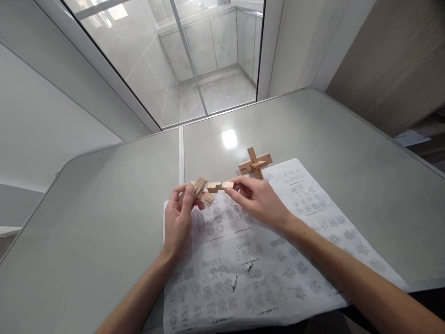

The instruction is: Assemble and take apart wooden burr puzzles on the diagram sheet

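Over the printed instruction sheet [264, 260], left hand [179, 218] is gripping two joined pale wooden blocks [201, 190], right hand [259, 199] is pinching a notched wooden bar [219, 186], finished wooden cross [255, 163] already sitting aside on the worktop [104, 208].

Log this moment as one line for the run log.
left hand: holds wooden pieces | right hand: holds notched block | assembled wooden cross: on instruction sheet
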`<state>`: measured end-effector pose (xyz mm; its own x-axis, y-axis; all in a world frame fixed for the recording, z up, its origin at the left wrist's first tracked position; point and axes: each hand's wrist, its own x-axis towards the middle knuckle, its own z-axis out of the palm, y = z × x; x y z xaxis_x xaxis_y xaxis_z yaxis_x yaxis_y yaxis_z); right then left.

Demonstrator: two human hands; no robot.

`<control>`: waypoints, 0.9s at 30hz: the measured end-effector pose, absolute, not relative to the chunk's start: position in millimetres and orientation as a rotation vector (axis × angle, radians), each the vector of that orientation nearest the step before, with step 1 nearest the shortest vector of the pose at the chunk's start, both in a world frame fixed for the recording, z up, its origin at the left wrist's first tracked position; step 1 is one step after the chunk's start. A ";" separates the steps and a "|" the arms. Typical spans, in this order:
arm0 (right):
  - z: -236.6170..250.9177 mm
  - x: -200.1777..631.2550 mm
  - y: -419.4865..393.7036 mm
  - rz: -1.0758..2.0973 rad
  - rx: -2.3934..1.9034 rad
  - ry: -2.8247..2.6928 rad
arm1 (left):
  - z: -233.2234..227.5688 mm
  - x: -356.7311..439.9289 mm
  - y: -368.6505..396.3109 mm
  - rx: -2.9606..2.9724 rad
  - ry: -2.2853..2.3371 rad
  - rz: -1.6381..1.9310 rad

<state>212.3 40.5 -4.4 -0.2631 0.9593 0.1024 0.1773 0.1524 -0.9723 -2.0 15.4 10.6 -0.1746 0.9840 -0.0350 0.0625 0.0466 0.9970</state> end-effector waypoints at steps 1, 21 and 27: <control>-4.6 212.5 40.9 1.180 -1.125 -1.599 | 10.6 -2.0 14.7 1.154 1.418 1.259; -0.7 219.1 43.5 1.906 -0.958 -1.183 | 12.1 8.6 4.8 1.217 1.331 1.050; -6.5 219.6 45.3 2.018 -0.883 -1.174 | 12.2 11.7 3.9 1.230 1.312 1.013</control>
<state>219.6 45.3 -6.5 -0.5739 0.7856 -0.2312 -0.1873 -0.4007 -0.8969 11.7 3.9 12.2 0.0496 0.9904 -0.1290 0.1254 0.1220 0.9846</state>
